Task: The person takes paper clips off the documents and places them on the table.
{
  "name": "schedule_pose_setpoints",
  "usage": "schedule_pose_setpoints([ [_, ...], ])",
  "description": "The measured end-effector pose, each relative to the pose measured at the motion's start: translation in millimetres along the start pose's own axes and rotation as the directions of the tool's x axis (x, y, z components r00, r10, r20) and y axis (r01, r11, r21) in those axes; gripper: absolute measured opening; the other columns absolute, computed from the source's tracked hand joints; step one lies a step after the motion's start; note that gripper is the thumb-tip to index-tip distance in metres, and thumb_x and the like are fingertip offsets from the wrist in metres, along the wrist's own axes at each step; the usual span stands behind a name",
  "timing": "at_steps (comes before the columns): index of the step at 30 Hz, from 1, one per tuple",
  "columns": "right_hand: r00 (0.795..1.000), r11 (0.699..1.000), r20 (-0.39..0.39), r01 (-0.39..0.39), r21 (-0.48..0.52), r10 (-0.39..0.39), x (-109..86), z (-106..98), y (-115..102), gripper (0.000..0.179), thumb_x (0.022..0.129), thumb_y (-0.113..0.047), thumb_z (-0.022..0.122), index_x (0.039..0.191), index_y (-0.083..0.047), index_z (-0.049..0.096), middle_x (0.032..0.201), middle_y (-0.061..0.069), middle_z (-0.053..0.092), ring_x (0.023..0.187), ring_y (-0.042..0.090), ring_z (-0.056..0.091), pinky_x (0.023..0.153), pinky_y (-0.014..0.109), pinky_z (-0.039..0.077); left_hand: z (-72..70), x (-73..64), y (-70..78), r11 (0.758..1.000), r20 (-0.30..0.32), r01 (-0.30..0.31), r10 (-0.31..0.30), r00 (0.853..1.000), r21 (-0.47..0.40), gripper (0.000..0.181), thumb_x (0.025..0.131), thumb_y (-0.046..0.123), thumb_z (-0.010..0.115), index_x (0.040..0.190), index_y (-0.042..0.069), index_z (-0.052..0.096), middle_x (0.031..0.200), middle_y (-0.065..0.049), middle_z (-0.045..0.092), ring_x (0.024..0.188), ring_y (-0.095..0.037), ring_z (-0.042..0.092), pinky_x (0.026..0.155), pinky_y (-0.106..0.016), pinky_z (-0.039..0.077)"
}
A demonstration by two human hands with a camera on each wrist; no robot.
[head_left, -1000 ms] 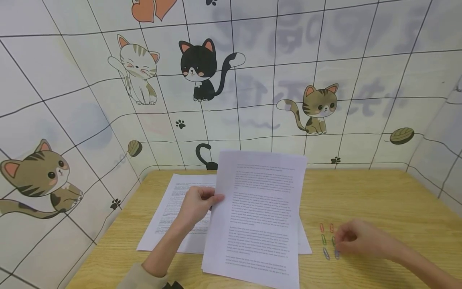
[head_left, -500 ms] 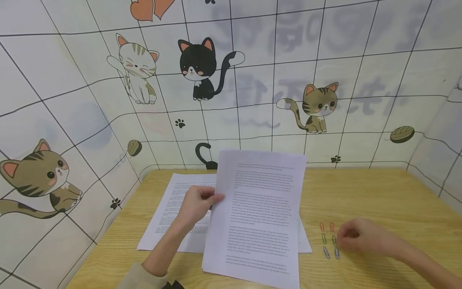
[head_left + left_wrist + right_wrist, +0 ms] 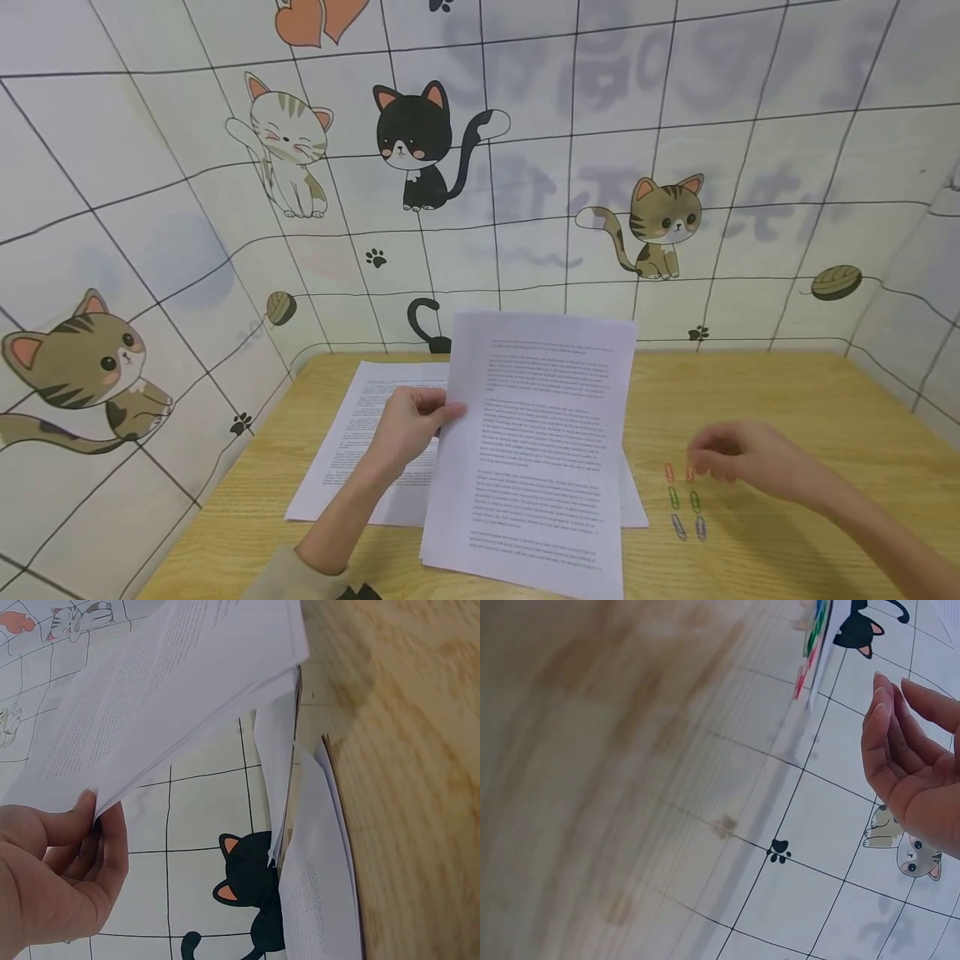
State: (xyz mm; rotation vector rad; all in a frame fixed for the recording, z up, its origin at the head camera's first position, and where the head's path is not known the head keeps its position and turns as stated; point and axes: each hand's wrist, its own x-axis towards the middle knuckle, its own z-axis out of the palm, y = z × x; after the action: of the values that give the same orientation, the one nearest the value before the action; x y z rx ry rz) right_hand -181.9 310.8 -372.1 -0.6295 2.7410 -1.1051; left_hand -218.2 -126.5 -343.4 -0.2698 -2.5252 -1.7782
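Note:
My left hand (image 3: 412, 425) pinches the left edge of a few printed sheets (image 3: 536, 450), thumb in front and fingers behind. In the left wrist view the thumb and fingers (image 3: 112, 847) meet at the sheets' edge, and the sheets are lifted clear of the table. Loosely bent and holding nothing, my right hand (image 3: 750, 458) hovers over the far end of the paper clips. These lie in two columns: red clips (image 3: 670, 472) farthest, green clips (image 3: 673, 498) in the middle, blue clips (image 3: 678, 527) nearest. The right hand partly covers one red clip. Its thumb and fingertips stand apart in the right wrist view.
Another stack of printed paper (image 3: 337, 467) lies on the wooden table (image 3: 787, 383), partly behind the held sheets. A wall covering (image 3: 525, 250) with cat drawings and grid lines rises behind the table and at both sides.
My right hand has moved from beside the green and blue clips, first slightly right, then away from me to the red clips. The left hand and its sheets stay in place.

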Motion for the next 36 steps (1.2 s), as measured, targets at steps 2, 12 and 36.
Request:
schedule_pose_setpoints([
  [2, 1.0, 1.0, -0.018, 0.007, 0.009, -0.007, 3.0, 1.3, -3.6, 0.016, 0.1, -0.014, 0.065, 0.107, -0.001, 0.068, 0.09, 0.0, 0.07, 0.073, 0.01, 0.06, 0.062, 0.028, 0.052, -0.1, 0.4, -0.7, 1.0, 0.001, 0.002, -0.002, 1.0, -0.008, 0.01, 0.089, 0.005, 0.075, 0.095, -0.002, 0.078, 0.082, -0.009, 0.073, 0.073, -0.017, 0.064, 0.067, -0.028, 0.052],
  [12, 0.99, 0.997, -0.138, 0.041, 0.071, -0.031, 20.2, 3.8, -31.1, 0.025, 0.104, -0.022, 0.059, 0.116, -0.001, 0.065, 0.098, 0.007, 0.068, 0.081, 0.017, 0.063, 0.069, 0.031, 0.054, -0.6, 1.5, -1.1, 1.0, 0.002, 0.002, -0.002, 1.0, -0.029, 0.01, 0.089, 0.005, 0.075, 0.096, -0.002, 0.078, 0.083, -0.009, 0.074, 0.072, -0.017, 0.065, 0.067, -0.029, 0.053],
  [36, 0.977, 0.953, -0.044, 0.215, 0.213, -0.21, 56.5, 11.2, -67.6, 0.021, 0.103, -0.017, 0.06, 0.118, -0.004, 0.063, 0.076, 0.007, 0.063, 0.067, 0.029, 0.059, 0.06, 0.031, 0.05, -0.9, 0.8, -2.1, 0.998, -0.011, 0.001, -0.001, 1.0, -0.062, 0.011, 0.09, 0.004, 0.074, 0.098, -0.003, 0.077, 0.083, -0.01, 0.073, 0.071, -0.017, 0.065, 0.066, -0.026, 0.053],
])
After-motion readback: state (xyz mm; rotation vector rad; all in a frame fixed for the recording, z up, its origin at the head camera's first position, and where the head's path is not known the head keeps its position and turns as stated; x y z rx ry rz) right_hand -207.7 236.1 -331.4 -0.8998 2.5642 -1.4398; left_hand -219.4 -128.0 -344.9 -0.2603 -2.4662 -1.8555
